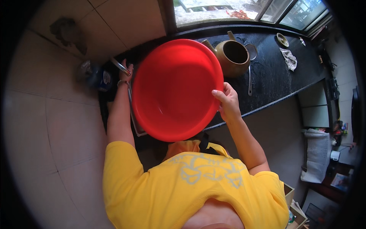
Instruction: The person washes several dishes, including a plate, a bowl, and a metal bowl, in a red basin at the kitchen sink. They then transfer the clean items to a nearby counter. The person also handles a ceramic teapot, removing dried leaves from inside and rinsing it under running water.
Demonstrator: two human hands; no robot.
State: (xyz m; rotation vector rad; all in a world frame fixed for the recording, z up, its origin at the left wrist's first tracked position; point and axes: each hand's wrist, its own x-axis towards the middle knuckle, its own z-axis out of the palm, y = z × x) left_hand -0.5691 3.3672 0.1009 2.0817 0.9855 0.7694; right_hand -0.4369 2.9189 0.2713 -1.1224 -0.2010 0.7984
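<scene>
A large red plastic basin [177, 88] is tilted over the sink [140, 130], hiding most of it. My right hand [230, 101] grips the basin's right rim, thumb on the inner side. At the basin's left, my left hand [125, 71] is raised beside the metal faucet [121, 66]; whether its fingers touch the faucet or hold anything I cannot tell. Just right of the basin stands a brown ceramic pot [233, 58] without a lid, its dark inside showing. A small strainer with a long metal handle [250, 80] lies on the counter beside the pot.
On the black stone counter [271, 77] are a crumpled cloth [289, 59] and a small round lid [282, 39]. A blue container [100, 78] stands left of the faucet by the tiled wall [74, 120]. A window [217, 11] runs behind the counter.
</scene>
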